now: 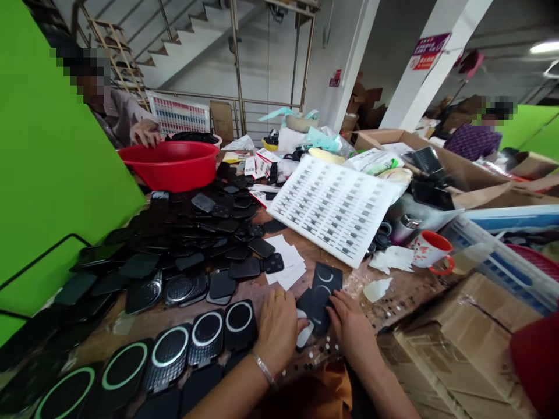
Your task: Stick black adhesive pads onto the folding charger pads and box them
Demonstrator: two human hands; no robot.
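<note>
**Black sheet held at the near table edge**

A black sheet (321, 294) printed with white rings is held flat on the table (314, 250), near centre. It is pinched by the left hand (277, 329), fingers curled on its left edge, and the right hand (351, 329), fingers closed on its near right corner. A white strip (304, 334), possibly peeled backing, is seen between the hands. Black round-faced pads (205, 334) are lined up to the left; a white tray (334, 206) is propped farther back.

Bright, even light here; a ceiling lamp (544, 48) glares at two o'clock. Shadows on the desk (305, 250) stay soft. Wide-lens bending stretches the edges, corners slightly smeared, centre sharp.
</note>
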